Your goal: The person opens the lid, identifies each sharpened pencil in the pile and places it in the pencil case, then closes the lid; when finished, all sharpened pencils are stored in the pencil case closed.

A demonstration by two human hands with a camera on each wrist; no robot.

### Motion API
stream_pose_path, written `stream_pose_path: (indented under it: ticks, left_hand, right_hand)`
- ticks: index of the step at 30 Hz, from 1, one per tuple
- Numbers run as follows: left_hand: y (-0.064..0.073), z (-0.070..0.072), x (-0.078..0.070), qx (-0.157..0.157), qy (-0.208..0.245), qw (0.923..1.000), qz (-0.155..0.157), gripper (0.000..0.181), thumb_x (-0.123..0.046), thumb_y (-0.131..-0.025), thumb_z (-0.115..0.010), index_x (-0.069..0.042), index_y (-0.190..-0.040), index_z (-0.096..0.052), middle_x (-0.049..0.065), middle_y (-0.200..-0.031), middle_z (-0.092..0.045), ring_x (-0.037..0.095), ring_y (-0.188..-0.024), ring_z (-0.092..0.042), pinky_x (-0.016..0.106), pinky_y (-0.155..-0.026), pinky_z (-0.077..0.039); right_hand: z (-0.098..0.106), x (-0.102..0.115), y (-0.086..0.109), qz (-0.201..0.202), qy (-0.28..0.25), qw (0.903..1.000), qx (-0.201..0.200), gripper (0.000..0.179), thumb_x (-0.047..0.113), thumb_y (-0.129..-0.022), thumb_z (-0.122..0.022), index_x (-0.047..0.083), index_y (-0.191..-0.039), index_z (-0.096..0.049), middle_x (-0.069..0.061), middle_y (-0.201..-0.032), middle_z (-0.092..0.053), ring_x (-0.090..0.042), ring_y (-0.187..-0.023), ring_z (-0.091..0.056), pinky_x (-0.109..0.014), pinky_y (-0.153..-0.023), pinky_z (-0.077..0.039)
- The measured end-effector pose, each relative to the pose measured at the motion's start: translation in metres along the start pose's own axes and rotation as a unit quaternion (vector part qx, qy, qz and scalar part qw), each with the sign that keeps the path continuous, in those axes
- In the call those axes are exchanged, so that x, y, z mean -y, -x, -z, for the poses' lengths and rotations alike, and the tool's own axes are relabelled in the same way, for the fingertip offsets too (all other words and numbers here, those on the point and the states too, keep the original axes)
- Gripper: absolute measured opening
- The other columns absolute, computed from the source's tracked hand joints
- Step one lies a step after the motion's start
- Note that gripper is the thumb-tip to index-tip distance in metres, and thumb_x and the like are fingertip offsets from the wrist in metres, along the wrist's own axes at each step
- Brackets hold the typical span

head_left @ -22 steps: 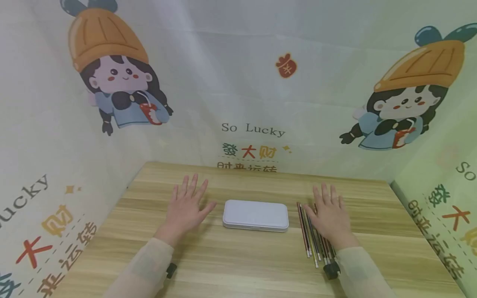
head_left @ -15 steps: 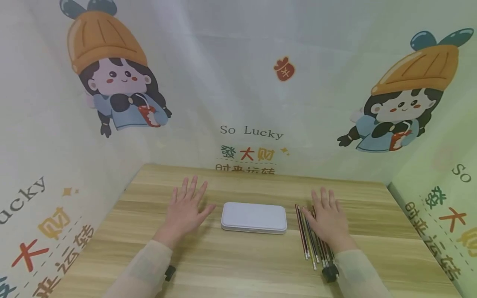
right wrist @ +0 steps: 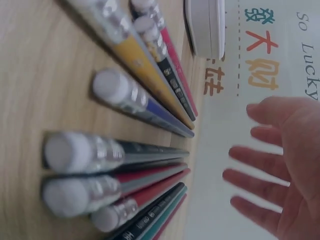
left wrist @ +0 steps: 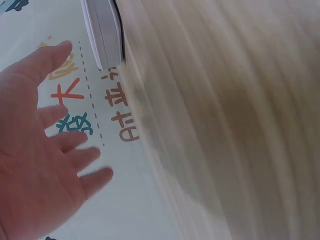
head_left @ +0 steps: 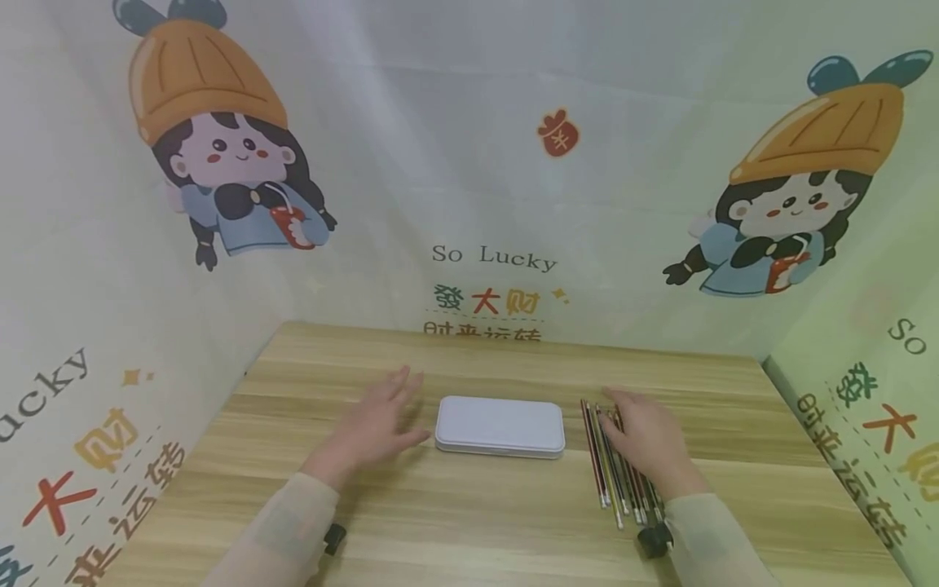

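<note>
A white pencil case [head_left: 500, 426] with a closed lid lies at the middle of the wooden table. My left hand [head_left: 372, 424] is just left of it, thumb toward the case and fingers loosely spread, holding nothing. In the left wrist view this hand [left wrist: 45, 150] shows its palm, with the case's end [left wrist: 105, 35] beyond the thumb. Several pencils [head_left: 605, 469] with white erasers lie side by side to the right of the case. Over them is my right hand [head_left: 647, 432], partly hiding them. The right wrist view has its relaxed fingers [right wrist: 260, 162] apart from the pencils [right wrist: 150, 112].
The wooden table [head_left: 477, 522] reaches back to a printed cloth [head_left: 381, 179] that hangs behind it and along both sides. A small black device [head_left: 655, 540] is at the right wrist, another black piece [head_left: 335, 538] at the left.
Both hands have changed from flat, spread fingers pointing away to more bent fingers, turned inward with the fingertips lowered. The pencil case and pencils have stayed in place.
</note>
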State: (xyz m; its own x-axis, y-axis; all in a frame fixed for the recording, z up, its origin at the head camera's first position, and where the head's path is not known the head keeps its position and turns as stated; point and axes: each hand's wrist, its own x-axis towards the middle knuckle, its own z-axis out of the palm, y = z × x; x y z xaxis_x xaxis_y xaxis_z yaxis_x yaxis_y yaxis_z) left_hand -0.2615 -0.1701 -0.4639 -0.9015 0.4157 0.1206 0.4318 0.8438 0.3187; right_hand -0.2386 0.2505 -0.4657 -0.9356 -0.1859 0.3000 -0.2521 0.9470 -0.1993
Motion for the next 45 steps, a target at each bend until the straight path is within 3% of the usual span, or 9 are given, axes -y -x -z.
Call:
stream_pose_path:
  ticks: [6,10,14,21,29,36,45]
  left_hand:
    - [-0.004,-0.004,-0.004,0.019,0.064,0.9973,-0.031,0.082,-0.03,-0.091,-0.078,-0.008,-0.159,-0.038,0.018,-0.169,-0.025,0.041,-0.151,-0.036,0.056,-0.123,-0.033]
    - [-0.009,-0.007,-0.009,0.025,0.074,0.9955,-0.054,0.073,-0.022,-0.089,-0.08,-0.005,-0.152,-0.048,0.022,-0.165,-0.034,0.041,-0.15,-0.039,0.056,-0.123,-0.033]
    - [-0.012,-0.01,-0.012,0.033,0.082,0.994,-0.065,0.069,-0.019,-0.088,-0.081,-0.005,-0.149,-0.052,0.022,-0.163,-0.038,0.041,-0.149,-0.04,0.057,-0.123,-0.033]
    - [-0.018,-0.015,-0.016,0.052,0.089,0.9928,-0.061,0.066,-0.021,-0.086,-0.083,-0.009,-0.146,-0.057,0.021,-0.162,-0.04,0.042,-0.148,-0.04,0.058,-0.123,-0.032]
    - [-0.022,-0.02,-0.017,0.078,0.092,0.9914,-0.052,0.062,-0.023,-0.085,-0.084,-0.011,-0.141,-0.06,0.017,-0.163,-0.04,0.04,-0.15,-0.039,0.056,-0.125,-0.031]
    - [-0.026,-0.019,-0.019,0.073,0.09,0.9924,-0.043,0.055,-0.025,-0.083,-0.086,-0.015,-0.132,-0.064,0.015,-0.161,-0.045,0.038,-0.149,-0.041,0.055,-0.125,-0.032]
    - [-0.031,-0.021,-0.02,0.065,0.056,0.9945,-0.06,0.057,-0.028,-0.08,-0.087,-0.016,-0.13,-0.062,0.009,-0.153,-0.053,0.034,-0.143,-0.047,0.051,-0.121,-0.039]
  right_hand:
    - [-0.008,0.006,-0.006,0.053,-0.095,0.9938,0.025,0.048,0.022,-0.095,-0.073,0.001,-0.137,-0.062,-0.022,-0.137,-0.066,-0.043,-0.128,-0.061,-0.059,-0.109,-0.049]
    - [-0.014,0.01,-0.009,0.103,-0.128,0.9857,0.038,0.05,0.019,-0.091,-0.079,-0.001,-0.134,-0.064,-0.023,-0.136,-0.066,-0.043,-0.128,-0.06,-0.059,-0.111,-0.047]
    - [-0.018,0.016,-0.011,0.122,-0.15,0.9796,0.055,0.055,0.022,-0.086,-0.083,0.001,-0.134,-0.065,-0.022,-0.138,-0.064,-0.044,-0.13,-0.058,-0.061,-0.111,-0.046]
    - [-0.019,0.023,-0.012,0.116,-0.158,0.9761,0.093,0.065,0.029,-0.081,-0.088,0.01,-0.139,-0.064,-0.024,-0.148,-0.056,-0.047,-0.134,-0.054,-0.064,-0.113,-0.043]
    - [-0.02,0.028,-0.016,0.125,-0.162,0.9722,0.114,0.062,0.026,-0.078,-0.09,0.01,-0.134,-0.068,-0.021,-0.147,-0.057,-0.044,-0.135,-0.054,-0.06,-0.114,-0.044]
    - [-0.022,0.033,-0.021,0.119,-0.146,0.9734,0.13,0.063,0.028,-0.077,-0.091,0.009,-0.133,-0.069,-0.019,-0.147,-0.058,-0.042,-0.136,-0.054,-0.058,-0.114,-0.044]
    - [-0.023,0.034,-0.026,0.109,-0.133,0.9749,0.141,0.062,0.029,-0.074,-0.093,0.011,-0.129,-0.071,-0.017,-0.146,-0.059,-0.041,-0.135,-0.055,-0.057,-0.114,-0.045]
